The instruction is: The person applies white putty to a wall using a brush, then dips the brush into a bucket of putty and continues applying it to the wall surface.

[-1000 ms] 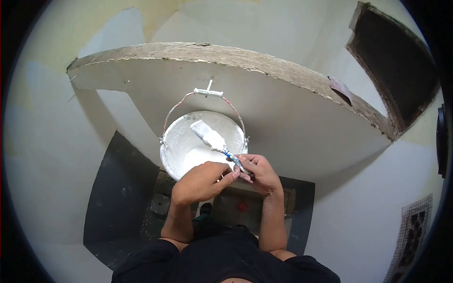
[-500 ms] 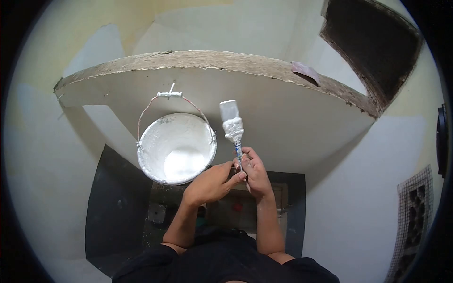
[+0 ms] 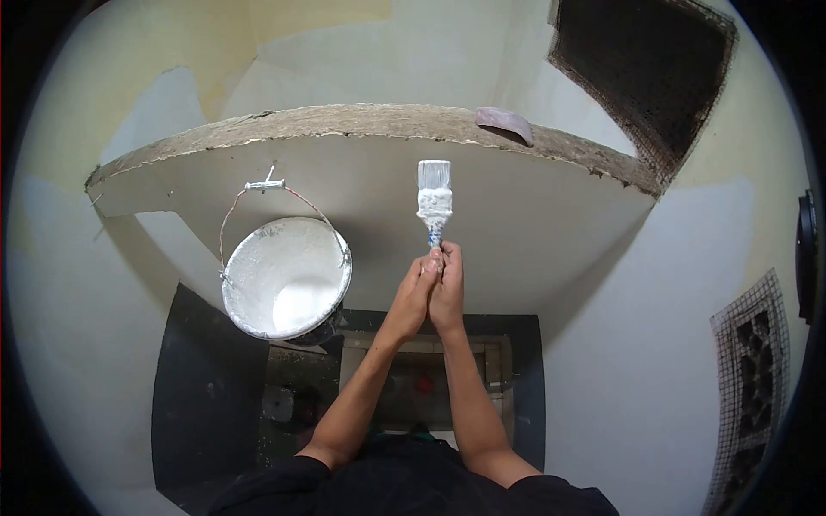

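A paintbrush (image 3: 434, 202) coated in white paint points upward, bristles toward the wall's top edge. My left hand (image 3: 413, 297) and my right hand (image 3: 447, 288) are pressed together round the lower end of its handle, fingers closed. The brush's flat side faces me, with thick white paint over its metal band. To the left, a bucket (image 3: 262, 254) hangs by its wire handle from a nail in the low wall; white paint lies inside it. My palms hide most of the brush handle.
The pale low wall (image 3: 516, 224) has a rough top ledge (image 3: 344, 120) with a curved pinkish piece (image 3: 505, 123) on it. A dark opening (image 3: 641, 77) is at upper right, a meshed vent (image 3: 753, 378) at lower right. A dark painted band (image 3: 206, 396) runs along the lower walls.
Both hands have reached farther forward and come together, palm to palm, on the brush handle. The brush has turned its broad side to me. The whole view has shifted, putting the bucket farther left.
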A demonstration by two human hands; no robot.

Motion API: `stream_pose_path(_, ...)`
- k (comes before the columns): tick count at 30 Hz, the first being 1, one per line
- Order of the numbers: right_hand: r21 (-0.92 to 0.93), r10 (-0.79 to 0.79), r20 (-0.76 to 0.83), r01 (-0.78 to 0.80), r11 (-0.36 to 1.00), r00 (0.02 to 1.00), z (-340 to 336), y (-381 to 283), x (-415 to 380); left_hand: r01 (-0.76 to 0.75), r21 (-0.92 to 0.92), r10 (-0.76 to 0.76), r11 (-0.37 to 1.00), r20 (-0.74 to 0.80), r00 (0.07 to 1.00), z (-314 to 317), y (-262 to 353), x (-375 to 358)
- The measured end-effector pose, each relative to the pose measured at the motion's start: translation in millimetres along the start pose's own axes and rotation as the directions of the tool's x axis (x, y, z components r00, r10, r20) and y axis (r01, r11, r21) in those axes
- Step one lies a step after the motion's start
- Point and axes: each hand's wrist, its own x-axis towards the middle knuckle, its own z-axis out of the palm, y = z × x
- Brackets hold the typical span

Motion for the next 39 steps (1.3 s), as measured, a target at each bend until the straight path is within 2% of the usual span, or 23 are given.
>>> stream_pose_path(8, 0.017, 0.011, 0.018, -0.011, 1.000, 1.000, 20.5, -10.1, 30.5, -0.050, 0.021, 0.051, 0.999, -0.081, 0.995, -5.7, 21.0, 23.2)
stream_pose_path(12, -0.058, 0.013, -0.039, -0.016, 0.998, 0.999, 32.6, -0.8, 35.2, -0.019, 0.000, 0.019, 1.000, -0.080, 0.997, -18.3, 17.1, 34.4)
stream_pose_path(15, -0.098, 0.085, -0.075, -0.092, 0.991, 0.994, 33.3, 23.5, 31.8, 0.022, -0.039, -0.024, 0.999, -0.068, 0.997, -29.2, 5.9, 35.7)
stream_pose_path(18, -0.208, 0.061, -0.122, -0.086, 0.974, 0.991, 35.1, 29.3, 13.7, 0.029, -0.098, -0.035, 0.995, -0.061, 0.998, -31.7, -9.8, 25.1)
stream_pose_path(23, -0.047, -0.004, -0.181, -0.005, 0.999, 0.984, 46.1, 6.1, -0.8, -0.011, -0.153, 0.011, 0.988, -0.003, 1.000, -34.1, 6.6, 9.3)
stream_pose_path(26, -0.150, -0.076, -0.170, 0.050, 0.987, 0.982, 50.7, -4.6, 11.7, -0.049, -0.182, 0.055, 0.982, 0.025, 0.998, -34.2, 25.1, 18.0)
stream_pose_path(28, -0.121, -0.062, -0.177, 0.040, 0.992, 0.982, 53.7, -4.6, 21.8, -0.060, -0.184, 0.064, 0.981, 0.018, 0.998, -33.8, 29.5, 26.5)
stream_pose_path(30, -0.088, -0.026, -0.160, 0.012, 0.996, 0.987, 51.6, -8.1, 30.1, -0.047, -0.210, 0.052, 0.976, 0.016, 0.999, -31.6, 26.0, 35.3)
stream_pose_path(31, -0.146, -0.057, -0.161, 0.034, 0.989, 0.985, 48.9, 1.3, 35.1, -0.050, -0.209, 0.052, 0.977, 0.006, 0.999, -29.8, 22.6, 41.0)
stream_pose_path(34, -0.138, 0.033, -0.132, -0.052, 0.989, 0.991, 42.4, 2.3, 34.2, -0.014, -0.206, 0.009, 0.978, -0.022, 1.000, -28.7, 3.1, 41.2)
stream_pose_path(38, -0.291, 0.043, -0.144, -0.084, 0.953, 0.989, 26.4, 29.9, 10.0, 0.080, -0.206, -0.100, 0.975, -0.088, 0.991, -23.2, -23.8, 25.5)
stream_pose_path(39, -0.252, 0.039, -0.145, -0.075, 0.965, 0.989, 26.2, 29.1, 4.6, 0.033, -0.189, -0.054, 0.981, -0.106, 0.993, -19.6, -22.8, 18.9)
